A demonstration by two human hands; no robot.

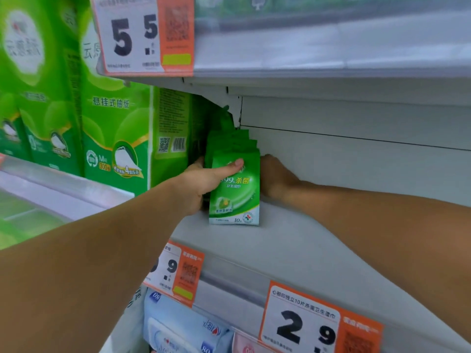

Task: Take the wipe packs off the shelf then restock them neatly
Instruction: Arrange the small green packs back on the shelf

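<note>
Head view. A row of small green plastic wipe packs (235, 184) stands upright on the pale grey metal shelf (293, 240), beside tall green tissue packages (117, 138). The left hand (204, 184) grips the row's front, thumb across the foremost pack, fingers curled behind its left side. The right hand (276, 177) rests against the row's right side; its fingers are hidden, so their state cannot be told. Orange-and-white price tags (305, 319) line the shelf edge.

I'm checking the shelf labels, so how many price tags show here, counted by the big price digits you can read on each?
Price tag reading 5.5: 1
Price tag reading 2.9: 1
Price tag partly hidden by the left arm, only a 9 readable: 1
Total: 3
</note>
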